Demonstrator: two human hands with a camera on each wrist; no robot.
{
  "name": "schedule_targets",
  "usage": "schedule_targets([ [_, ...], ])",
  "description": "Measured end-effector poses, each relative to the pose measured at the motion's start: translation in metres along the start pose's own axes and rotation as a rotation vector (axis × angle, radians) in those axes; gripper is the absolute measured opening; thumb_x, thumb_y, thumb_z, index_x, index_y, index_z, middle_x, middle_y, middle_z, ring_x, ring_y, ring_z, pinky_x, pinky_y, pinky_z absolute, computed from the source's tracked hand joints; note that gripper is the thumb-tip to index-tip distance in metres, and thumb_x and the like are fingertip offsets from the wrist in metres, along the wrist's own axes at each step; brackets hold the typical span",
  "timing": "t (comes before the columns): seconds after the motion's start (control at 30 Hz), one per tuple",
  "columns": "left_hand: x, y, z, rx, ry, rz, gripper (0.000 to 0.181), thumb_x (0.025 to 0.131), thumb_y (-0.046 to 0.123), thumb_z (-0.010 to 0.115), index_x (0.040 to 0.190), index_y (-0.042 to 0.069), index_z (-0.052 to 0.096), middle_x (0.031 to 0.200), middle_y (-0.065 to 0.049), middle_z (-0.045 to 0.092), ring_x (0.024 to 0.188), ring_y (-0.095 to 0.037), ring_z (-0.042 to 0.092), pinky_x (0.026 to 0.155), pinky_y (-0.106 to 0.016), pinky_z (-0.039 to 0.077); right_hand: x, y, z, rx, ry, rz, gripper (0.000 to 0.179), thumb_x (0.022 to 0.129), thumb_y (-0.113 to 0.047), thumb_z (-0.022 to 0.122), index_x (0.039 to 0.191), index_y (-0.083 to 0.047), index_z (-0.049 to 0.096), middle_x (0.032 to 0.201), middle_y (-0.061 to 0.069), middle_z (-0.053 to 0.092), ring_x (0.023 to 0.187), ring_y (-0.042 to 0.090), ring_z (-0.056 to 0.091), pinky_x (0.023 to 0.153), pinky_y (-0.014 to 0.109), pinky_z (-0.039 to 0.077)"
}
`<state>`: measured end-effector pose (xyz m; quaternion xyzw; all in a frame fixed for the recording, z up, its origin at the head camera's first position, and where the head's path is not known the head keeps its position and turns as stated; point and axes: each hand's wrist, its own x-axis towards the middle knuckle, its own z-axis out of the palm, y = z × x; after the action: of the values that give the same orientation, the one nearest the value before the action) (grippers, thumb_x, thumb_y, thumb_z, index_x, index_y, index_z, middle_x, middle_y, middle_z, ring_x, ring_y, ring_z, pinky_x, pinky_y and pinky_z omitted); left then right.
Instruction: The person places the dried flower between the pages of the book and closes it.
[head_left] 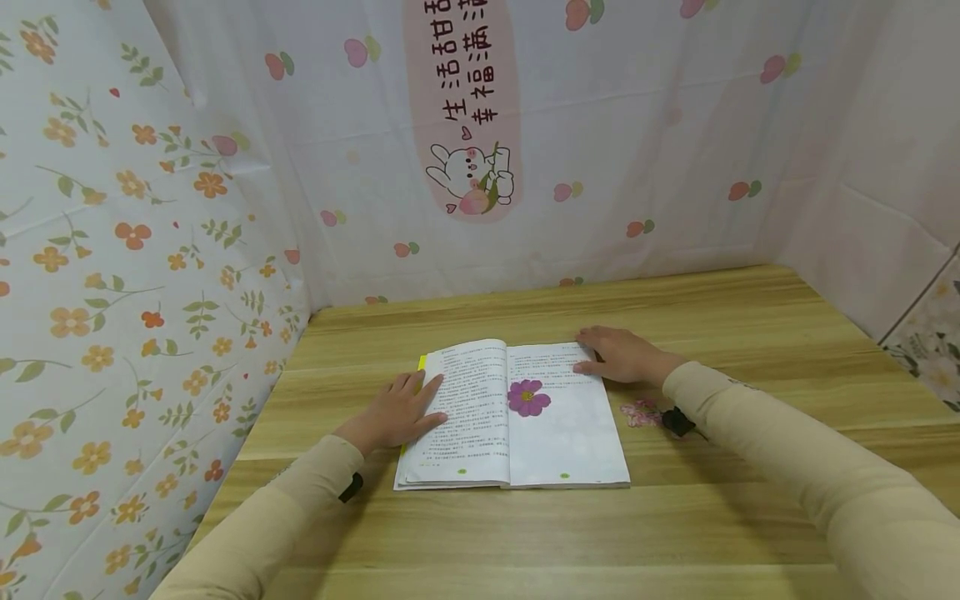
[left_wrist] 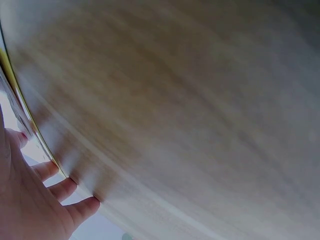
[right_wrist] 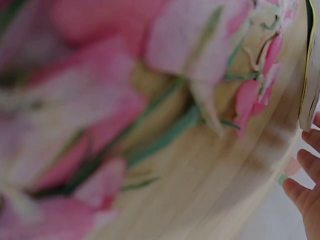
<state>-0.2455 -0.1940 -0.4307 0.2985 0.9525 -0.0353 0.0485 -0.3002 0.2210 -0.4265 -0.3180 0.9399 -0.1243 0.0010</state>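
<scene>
An open book [head_left: 562,454] lies on the table, printed text on both pages. On its right page, beside the middle fold, is a flat purple flower [head_left: 529,398] with a yellow centre. My left hand [head_left: 393,414] rests at the book's left edge, its thumb over the page. In the left wrist view the spread fingers of that hand [left_wrist: 37,200] reach past the edge to the tabletop. At the upper right corner of the right page lies my right hand [head_left: 622,356], thumb on the paper. The right wrist view shows its fingertips [right_wrist: 295,192] beside the book's edge [right_wrist: 311,75].
A small pink flower sprig [head_left: 641,412] lies on the wooden table [head_left: 570,542], right of the book and close to my right wrist. Behind the table hangs a white printed cloth [head_left: 615,150]; a floral cloth [head_left: 135,275] hangs at the left.
</scene>
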Motion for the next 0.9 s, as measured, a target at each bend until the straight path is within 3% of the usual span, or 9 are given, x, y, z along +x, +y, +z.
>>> schedule_targets([
  [0.2, 0.001, 0.001, -0.001, 0.008, 0.01, 0.0, 0.074, 0.1, 0.057, 0.039, 0.155, 0.008, 0.024, 0.147, -0.027, 0.031, 0.133, -0.044, 0.033, 0.101, -0.058, 0.035, -0.001, -0.002, -0.001, 0.01, 0.026, -0.005, 0.067, 0.095, -0.04, 0.063, 0.136, 0.01, 0.048, 0.139, 0.03, 0.046, 0.131, 0.046, 0.039, 0.106, 0.057, 0.03],
  [0.43, 0.0, 0.002, -0.002, -0.002, -0.007, -0.002, 0.075, 0.1, 0.057, 0.038, 0.155, 0.008, 0.023, 0.148, -0.026, 0.03, 0.133, -0.044, 0.032, 0.102, -0.057, 0.034, 0.003, -0.008, -0.003, 0.082, 0.094, 0.007, 0.056, 0.089, -0.031, 0.073, 0.126, 0.008, 0.057, 0.124, 0.023, 0.059, 0.116, 0.038, 0.056, 0.098, 0.051, 0.042],
  [0.6, 0.0, 0.001, 0.0, 0.002, 0.02, 0.022, 0.074, 0.1, 0.055, 0.039, 0.154, 0.006, 0.025, 0.146, -0.029, 0.032, 0.131, -0.045, 0.034, 0.102, -0.058, 0.034, 0.006, -0.015, -0.005, 0.245, 0.117, 0.115, 0.046, 0.092, -0.031, 0.07, 0.125, -0.001, 0.06, 0.117, 0.013, 0.064, 0.104, 0.028, 0.06, 0.09, 0.046, 0.047],
  [0.77, 0.0, 0.0, 0.002, 0.014, 0.043, 0.037, 0.073, 0.101, 0.054, 0.04, 0.153, 0.005, 0.026, 0.144, -0.029, 0.033, 0.13, -0.046, 0.035, 0.1, -0.058, 0.035, 0.005, -0.023, -0.011, 0.47, 0.173, 0.186, 0.046, 0.095, -0.029, 0.066, 0.129, 0.001, 0.057, 0.121, 0.017, 0.061, 0.107, 0.032, 0.058, 0.09, 0.047, 0.047],
  [0.9, 0.0, -0.001, 0.002, 0.007, 0.039, 0.031, 0.073, 0.101, 0.054, 0.04, 0.153, 0.005, 0.026, 0.145, -0.029, 0.033, 0.131, -0.046, 0.035, 0.1, -0.058, 0.035, 0.006, -0.028, -0.018, 0.672, 0.173, 0.281, 0.054, 0.097, -0.035, 0.061, 0.136, 0.002, 0.051, 0.122, 0.019, 0.059, 0.109, 0.033, 0.057, 0.088, 0.044, 0.049],
])
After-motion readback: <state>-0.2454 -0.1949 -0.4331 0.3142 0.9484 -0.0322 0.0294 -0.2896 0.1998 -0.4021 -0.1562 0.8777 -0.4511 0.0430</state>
